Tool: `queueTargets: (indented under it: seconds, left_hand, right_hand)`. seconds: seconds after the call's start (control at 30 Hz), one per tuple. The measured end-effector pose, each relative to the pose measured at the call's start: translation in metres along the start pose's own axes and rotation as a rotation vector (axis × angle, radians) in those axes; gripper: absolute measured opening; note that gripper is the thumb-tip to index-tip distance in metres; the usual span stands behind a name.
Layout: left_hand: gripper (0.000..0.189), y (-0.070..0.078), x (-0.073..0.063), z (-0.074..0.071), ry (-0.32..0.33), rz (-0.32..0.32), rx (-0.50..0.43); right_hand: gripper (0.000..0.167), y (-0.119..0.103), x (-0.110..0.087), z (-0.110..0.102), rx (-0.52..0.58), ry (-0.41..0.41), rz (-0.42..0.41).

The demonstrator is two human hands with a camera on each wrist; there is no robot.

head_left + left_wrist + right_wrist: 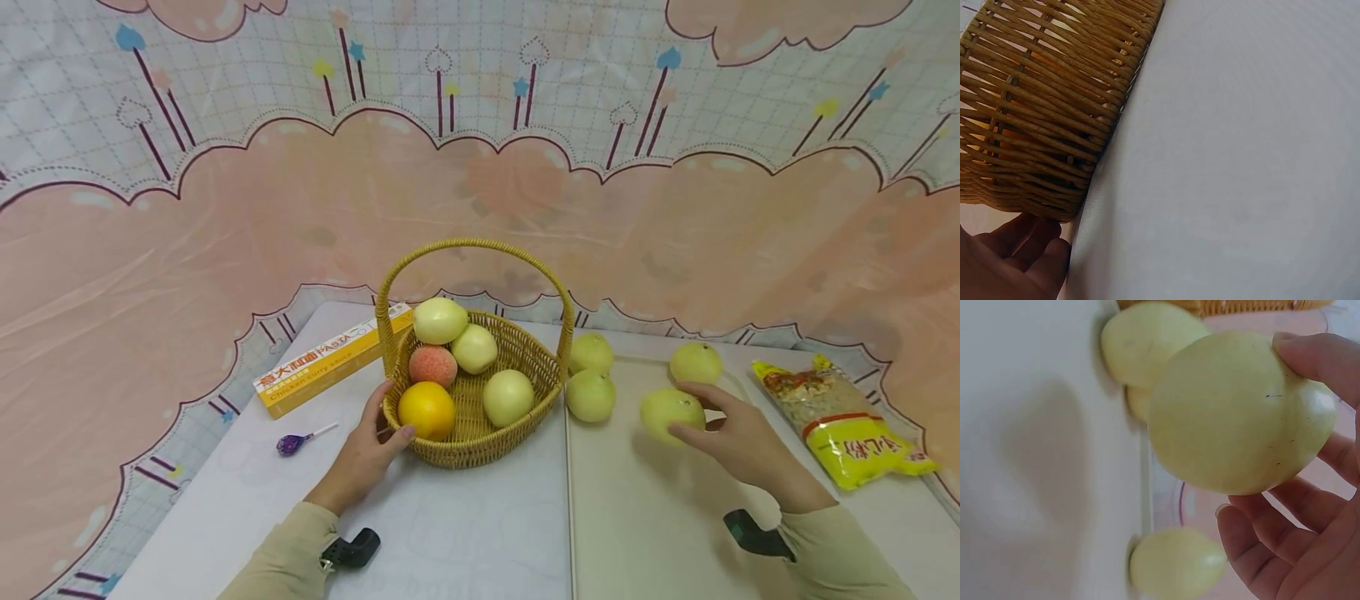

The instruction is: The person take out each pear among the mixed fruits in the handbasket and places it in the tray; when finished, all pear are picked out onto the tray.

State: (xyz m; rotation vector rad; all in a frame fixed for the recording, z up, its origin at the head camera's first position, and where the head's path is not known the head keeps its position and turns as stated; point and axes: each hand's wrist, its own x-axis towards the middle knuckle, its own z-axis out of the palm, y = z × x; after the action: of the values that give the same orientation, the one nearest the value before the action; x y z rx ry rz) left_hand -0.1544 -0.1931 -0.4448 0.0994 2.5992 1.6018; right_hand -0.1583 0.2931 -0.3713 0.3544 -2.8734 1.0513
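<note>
Operator posture: bimanual grip, forward reach.
Your left forearm (281,554) angles inward; your left hand (366,461) grips with thumb and fingers parted, though its fingertips are partly hidden and their exact placement is uncertain. Your right forearm (840,546) angles inward from the opposite side; your right hand (746,443) is raised, thumb opposing bent fingers in a grasp.

- Wicker basket (480,454): woven strands, ridged, faintly glossy.
- Held pale green fruit (1229,412): smooth skin, soft sheen.
- Orange (427,410): smooth, glossy peel.
- Peach (432,367): matt skin.
- Pasta box (330,360): smooth printed card.
- Lollipop wrapper (290,445): shiny.
- Yellow food packet (855,450): glossy, creased plastic.
- Backdrop (300,217): wrinkled cloth.
- 2 beige sleeves (288,550): matt cloth.
</note>
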Motion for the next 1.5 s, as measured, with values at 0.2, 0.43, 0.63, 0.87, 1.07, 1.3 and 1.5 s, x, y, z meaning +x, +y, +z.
queueTargets:
  seconds: [0.2, 0.43, 0.63, 0.87, 1.07, 1.3, 1.5]
  left_hand:
    - [0.079, 0.0, 0.0, 0.0, 0.003, 0.0, 0.0]
    - [0.078, 0.0, -0.001, 0.001, 0.001, -0.006, -0.011]
    - [0.079, 0.001, -0.001, 0.001, 0.0, -0.016, -0.006]
    - [0.079, 0.001, 0.0, 0.001, 0.002, -0.013, -0.008]
    - [0.079, 0.0, 0.0, 0.001, 0.004, -0.004, -0.006]
    - [0.079, -0.003, 0.001, 0.001, 0.009, -0.003, -0.004]
    - [0.079, -0.003, 0.002, 0.0, 0.005, -0.004, -0.002]
  right_hand:
    - [0.066, 0.015, -0.001, -0.003, -0.022, 0.002, 0.046]
    - [0.07, 0.033, 0.0, -0.007, -0.042, -0.016, 0.092]
    - [0.072, 0.043, 0.001, -0.011, -0.076, -0.018, 0.106]
    - [0.072, 0.054, 0.003, -0.013, -0.084, -0.018, 0.122]
    - [0.071, 0.06, 0.005, -0.013, -0.08, -0.025, 0.139]
    - [0.075, 0.062, 0.006, -0.012, -0.075, -0.042, 0.17]
    - [0.075, 0.065, 0.009, -0.01, -0.068, -0.05, 0.166]
